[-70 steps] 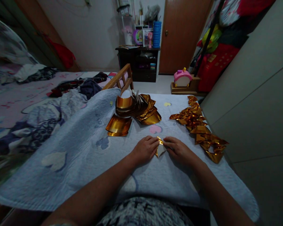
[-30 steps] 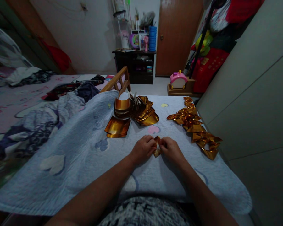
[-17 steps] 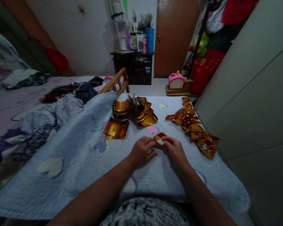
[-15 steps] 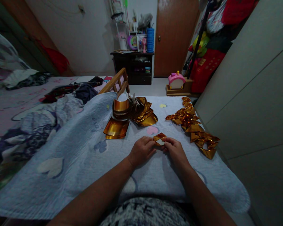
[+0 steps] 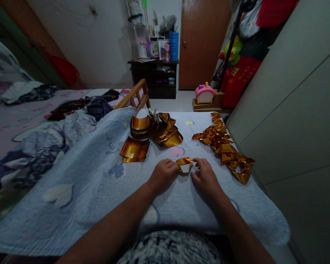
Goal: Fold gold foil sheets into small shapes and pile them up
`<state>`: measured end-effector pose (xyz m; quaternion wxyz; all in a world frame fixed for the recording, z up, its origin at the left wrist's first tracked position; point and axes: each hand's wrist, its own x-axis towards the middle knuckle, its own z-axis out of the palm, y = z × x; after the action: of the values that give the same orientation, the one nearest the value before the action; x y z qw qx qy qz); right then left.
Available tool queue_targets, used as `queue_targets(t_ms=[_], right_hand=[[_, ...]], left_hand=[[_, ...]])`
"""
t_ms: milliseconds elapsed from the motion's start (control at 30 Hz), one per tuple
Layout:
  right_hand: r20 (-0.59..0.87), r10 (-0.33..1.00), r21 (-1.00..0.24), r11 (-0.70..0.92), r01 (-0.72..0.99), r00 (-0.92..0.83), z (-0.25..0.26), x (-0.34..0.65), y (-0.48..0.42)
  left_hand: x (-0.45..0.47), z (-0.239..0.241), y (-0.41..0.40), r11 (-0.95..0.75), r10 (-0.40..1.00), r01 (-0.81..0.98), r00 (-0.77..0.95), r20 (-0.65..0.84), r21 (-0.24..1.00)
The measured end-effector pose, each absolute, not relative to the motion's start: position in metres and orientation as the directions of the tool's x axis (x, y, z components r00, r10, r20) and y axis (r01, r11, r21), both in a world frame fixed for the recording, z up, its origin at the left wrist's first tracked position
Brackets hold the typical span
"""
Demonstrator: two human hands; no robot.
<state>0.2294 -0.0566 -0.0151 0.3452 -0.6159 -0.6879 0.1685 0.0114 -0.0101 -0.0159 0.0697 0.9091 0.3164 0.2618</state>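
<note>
A small piece of gold foil paper, partly folded with a pale inner face showing, lies in front of me just above the blanket. My left hand has its fingers closed on the paper's left edge. On the other side, my right hand is beside the paper with thumb and fingers apart, holding nothing. Beyond my left hand is a fanned stack of gold foil sheets, with a few loose gold sheets nearer me. A row of folded gold foil pieces runs along the right edge.
A pale blue blanket with heart patterns covers the surface. Left of it stands a wooden rail by a bed with crumpled clothes. A white cabinet panel rises close on the right. A pink toy sits beyond the far edge.
My right hand has let go of the foil paper's right side and moved slightly away, its fingers spreading. The paper looks more opened out, still in my left hand.
</note>
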Motion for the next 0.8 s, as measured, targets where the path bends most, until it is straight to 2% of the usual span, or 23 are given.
queue_targets(t_ms=[133, 433, 567, 733, 800], right_hand=[[0.355, 0.933, -0.530, 0.249, 0.811, -0.055, -0.021, 0.226, -0.052], [0.442, 0.882, -0.421, 0.363, 0.831, -0.162, -0.028, 0.219, -0.051], [0.453, 0.878, -0.433, 0.365, 0.824, -0.151, -0.033, 0.218, -0.052], [0.448, 0.893, -0.529, 0.302, 0.793, -0.040, -0.033, 0.217, -0.050], [0.420, 0.903, -0.534, 0.325, 0.781, -0.089, -0.029, 0.217, -0.049]], left_hand=[[0.011, -0.015, -0.010, -0.788, 0.616, 0.528, 0.672, 0.411, 0.318], [0.010, -0.015, -0.010, -0.774, 0.632, 0.540, 0.680, 0.372, 0.329], [0.010, -0.014, -0.010, -0.778, 0.627, 0.528, 0.684, 0.373, 0.340], [0.010, -0.014, -0.011, -0.778, 0.628, 0.527, 0.675, 0.387, 0.341], [0.011, -0.014, -0.011, -0.780, 0.625, 0.528, 0.677, 0.389, 0.336]])
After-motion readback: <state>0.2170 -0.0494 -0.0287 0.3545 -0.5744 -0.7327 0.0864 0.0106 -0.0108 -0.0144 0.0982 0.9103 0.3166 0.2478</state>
